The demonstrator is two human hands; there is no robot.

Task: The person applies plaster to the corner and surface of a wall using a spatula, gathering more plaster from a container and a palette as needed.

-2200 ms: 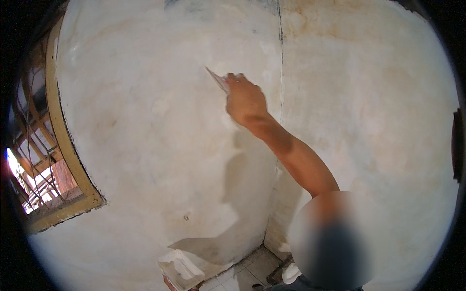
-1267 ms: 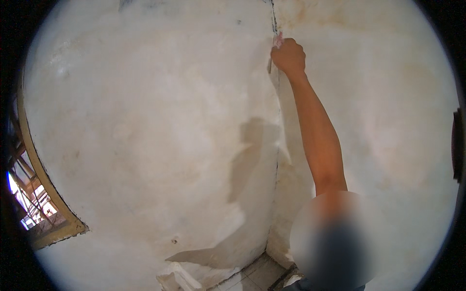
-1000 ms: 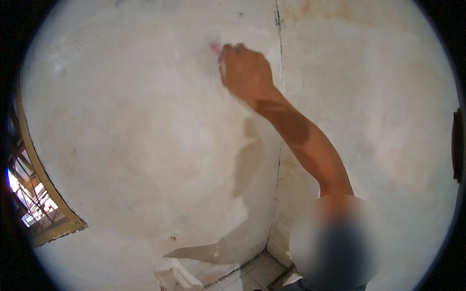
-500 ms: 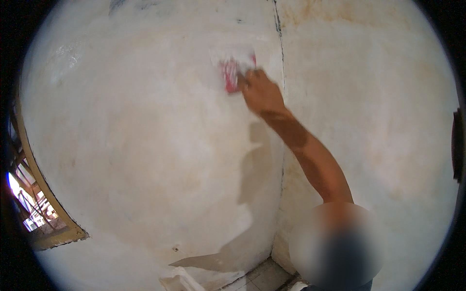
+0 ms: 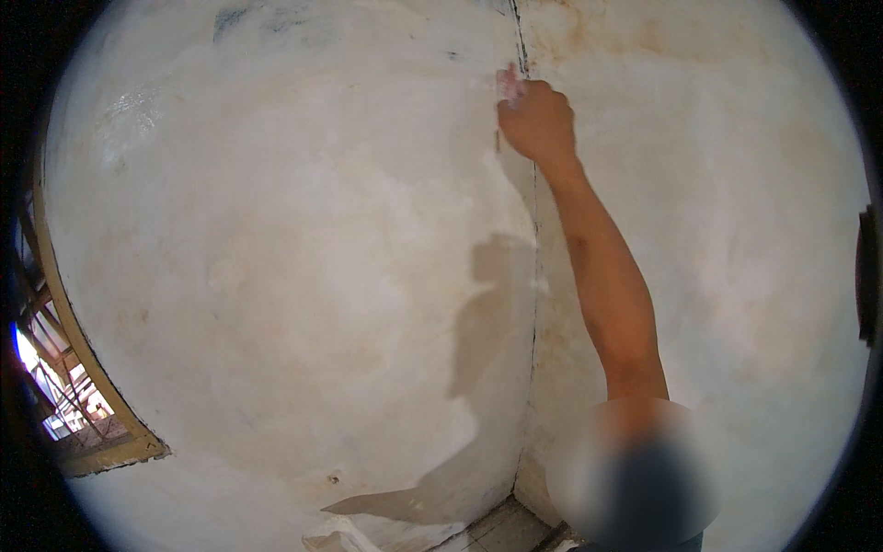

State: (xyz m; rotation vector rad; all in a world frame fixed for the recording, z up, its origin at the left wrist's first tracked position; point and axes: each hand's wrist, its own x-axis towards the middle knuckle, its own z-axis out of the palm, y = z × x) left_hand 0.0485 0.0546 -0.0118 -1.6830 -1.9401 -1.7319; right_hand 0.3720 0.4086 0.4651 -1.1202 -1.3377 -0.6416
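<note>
High up at the inner corner, my right hand [image 5: 541, 120] is closed round a red scraper [image 5: 510, 85] smeared with white paste. Only a small, blurred part of the scraper shows past my fingers. It lies against the left wall [image 5: 303, 230], right beside the dark crack [image 5: 535, 212] that runs down the corner. The wall is off-white with faint tan patches, and a wet, shiny spot [image 5: 133, 115] shows at its upper left. My left hand is out of sight.
At the left rim is a yellowish-framed window [image 5: 147, 446] with bars. Another wall [image 5: 736, 184] meets the first at the corner. Below lie a crumpled white sheet [image 5: 340, 538] and a tiled floor [image 5: 506, 529]. A dark object [image 5: 866, 276] stands at the right rim.
My right hand has moved right and slightly up with the scraper, from the left wall to the corner crack. The scraper's face, broadly visible before, is now mostly hidden.
</note>
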